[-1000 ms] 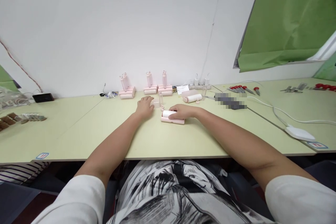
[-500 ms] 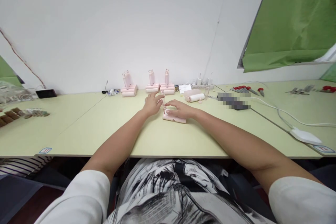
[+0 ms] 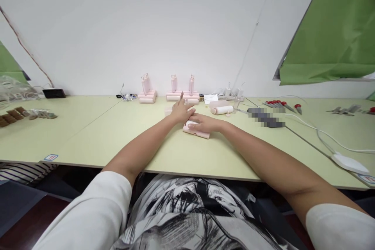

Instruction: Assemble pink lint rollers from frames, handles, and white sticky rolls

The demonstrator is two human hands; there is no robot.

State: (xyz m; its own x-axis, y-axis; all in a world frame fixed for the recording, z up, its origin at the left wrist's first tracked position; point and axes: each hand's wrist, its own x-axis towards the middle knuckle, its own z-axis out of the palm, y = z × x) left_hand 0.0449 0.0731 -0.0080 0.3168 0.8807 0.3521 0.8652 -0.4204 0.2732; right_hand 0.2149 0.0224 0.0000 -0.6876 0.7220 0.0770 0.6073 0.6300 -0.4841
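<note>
A pink lint roller [image 3: 199, 134] with a white roll lies on the table in front of me, tilted slightly. My right hand [image 3: 204, 123] covers its far side and grips it, the thumb on the white part. Just beyond and to the left, my left hand [image 3: 181, 112] stretches forward over the table, fingers extended and palm down; nothing shows in its grasp. The hands meet or overlap near the roller's far left end. A small clear plastic piece [image 3: 168, 111] lies left of my left hand. What lies beneath my left palm is hidden.
Several pink lint rollers [image 3: 147, 97] stand along the wall, with smaller upright ones on top. To the right are a white roll [image 3: 224, 109], a blurred dark object [image 3: 265, 117], red-handled tools [image 3: 283, 104] and a white cable device [image 3: 350, 163]. Brown rolls [image 3: 13, 115] sit far left.
My left hand has moved right and forward, closer to my right hand, and its fingers have straightened. My right hand stays on the lint roller. The camera view has shifted slightly.
</note>
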